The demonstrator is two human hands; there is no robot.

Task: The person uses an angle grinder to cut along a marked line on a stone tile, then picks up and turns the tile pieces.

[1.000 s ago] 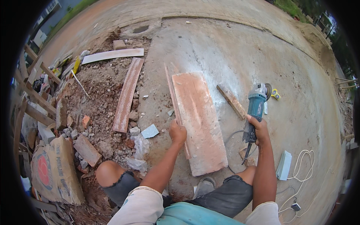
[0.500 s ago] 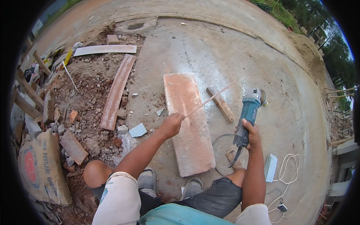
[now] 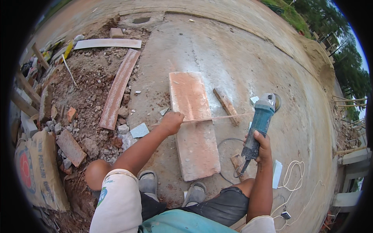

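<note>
My left hand (image 3: 171,123) holds a thin, long pinkish strip (image 3: 217,118) crosswise over a rectangular reddish block (image 3: 194,149), fingers closed at the strip's left part. The block lies lengthwise on the concrete in front of my feet, its top dusted pale. My right hand (image 3: 261,143) grips a teal angle grinder (image 3: 260,122) by its dark body, disc end pointing away from me, held right of the block. Behind the block's right side lies a short piece of wood (image 3: 222,99); another short wooden piece (image 3: 237,167) lies under the grinder's cord.
Left, rubble (image 3: 89,93) holds two long flat strips (image 3: 118,91), a paper cement sack (image 3: 40,171) and broken boards. Small pale tile pieces (image 3: 139,130) lie nearby. At right are a coiled white cable (image 3: 295,174), a pale piece (image 3: 277,174) and a sand heap (image 3: 318,58).
My left hand has turned the thin strip from lengthwise along the block's left edge to crosswise over it, moving forward and leftward. The grinder has shifted slightly in view, still in my right hand.
</note>
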